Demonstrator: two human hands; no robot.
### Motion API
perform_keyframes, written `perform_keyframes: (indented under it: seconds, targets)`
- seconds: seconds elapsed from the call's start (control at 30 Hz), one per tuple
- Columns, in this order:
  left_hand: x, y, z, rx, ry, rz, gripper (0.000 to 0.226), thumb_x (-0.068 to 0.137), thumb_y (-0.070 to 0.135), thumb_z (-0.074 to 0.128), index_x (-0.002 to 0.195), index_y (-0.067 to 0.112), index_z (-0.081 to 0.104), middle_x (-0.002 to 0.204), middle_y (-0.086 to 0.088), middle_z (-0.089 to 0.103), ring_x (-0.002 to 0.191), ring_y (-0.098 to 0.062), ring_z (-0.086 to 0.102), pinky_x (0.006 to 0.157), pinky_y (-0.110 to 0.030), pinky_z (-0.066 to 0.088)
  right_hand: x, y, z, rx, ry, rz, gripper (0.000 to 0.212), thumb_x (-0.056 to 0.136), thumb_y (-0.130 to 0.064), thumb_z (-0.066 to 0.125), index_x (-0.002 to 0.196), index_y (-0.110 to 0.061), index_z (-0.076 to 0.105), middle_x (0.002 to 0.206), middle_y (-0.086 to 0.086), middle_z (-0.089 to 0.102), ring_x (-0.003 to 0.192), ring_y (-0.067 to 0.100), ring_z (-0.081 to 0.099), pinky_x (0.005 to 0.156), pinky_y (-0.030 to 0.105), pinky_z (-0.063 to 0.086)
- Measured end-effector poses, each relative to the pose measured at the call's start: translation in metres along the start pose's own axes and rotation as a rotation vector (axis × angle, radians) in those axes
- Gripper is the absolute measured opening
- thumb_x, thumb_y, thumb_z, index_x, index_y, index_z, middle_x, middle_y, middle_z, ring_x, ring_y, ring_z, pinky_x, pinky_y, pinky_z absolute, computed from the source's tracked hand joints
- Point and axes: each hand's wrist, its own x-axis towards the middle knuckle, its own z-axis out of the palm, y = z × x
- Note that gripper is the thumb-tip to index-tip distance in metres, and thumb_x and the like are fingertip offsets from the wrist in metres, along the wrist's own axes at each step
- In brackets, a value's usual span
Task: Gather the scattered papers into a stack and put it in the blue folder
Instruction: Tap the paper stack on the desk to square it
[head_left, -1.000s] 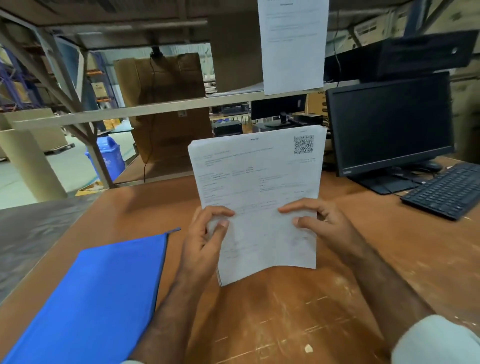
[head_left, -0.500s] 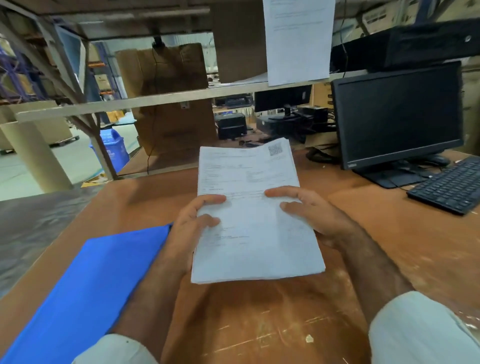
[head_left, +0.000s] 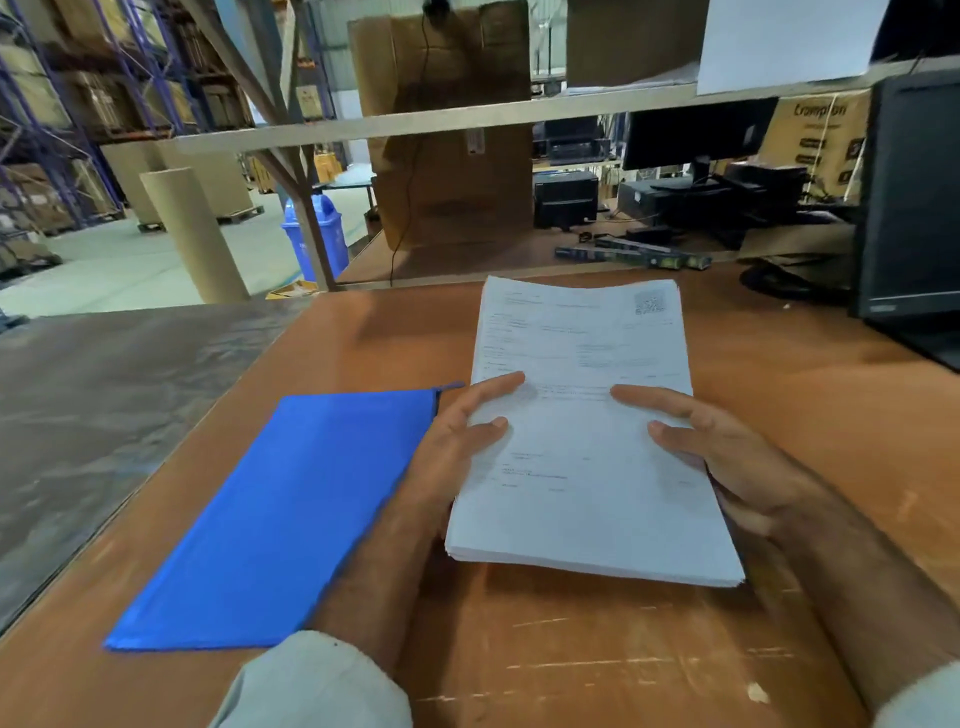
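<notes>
The word "Crompton" stands on a cardboard box (head_left: 821, 140) behind the desk. The stack of papers (head_left: 587, 431) bears print and a QR code, both too blurred to read.

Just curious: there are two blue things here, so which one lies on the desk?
The flat blue folder, beside the left hand. The blue bin stands on the floor beyond.
</notes>
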Motion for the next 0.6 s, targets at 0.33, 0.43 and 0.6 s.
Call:
perform_keyframes:
  seconds: [0.33,0.43,0.6]
  targets:
    - [-0.005,0.010,-0.005,-0.046,-0.053,-0.052,0.050,0.098,-0.004,0.050,0.135,0.027,0.063,0.141,-0.003,0.061,0.125,-0.035,0.062,0.100,-0.049,0.055,-0.004,0.001,0.016,-0.038,0.125,-0.108,0.035,0.100,-0.003,0.054,0.120,-0.022,0.076,0.133,-0.008,0.067,0.113,0.024,0.070,0.089,0.041,0.061]
    - [-0.009,0.014,-0.019,0.193,0.087,-0.011,0.046,0.101,0.007,0.054,0.133,0.040,0.060,0.132,0.006,0.066,0.115,-0.019,0.068,0.085,-0.035,0.060,-0.006,0.001,0.021,-0.101,0.175,-0.176,0.036,0.101,-0.004,0.054,0.119,-0.026,0.076,0.133,-0.014,0.066,0.116,0.018,0.068,0.094,0.041,0.059]
    - [-0.018,0.019,-0.064,1.169,0.494,-0.047,0.025,0.088,0.041,0.074,0.101,0.020,0.067,0.087,0.001,0.067,0.096,-0.025,0.067,0.077,-0.033,0.049,-0.006,-0.003,0.014,-0.215,0.254,-0.339,0.039,0.103,-0.005,0.053,0.122,-0.032,0.073,0.141,-0.019,0.058,0.127,0.011,0.058,0.096,0.030,0.055]
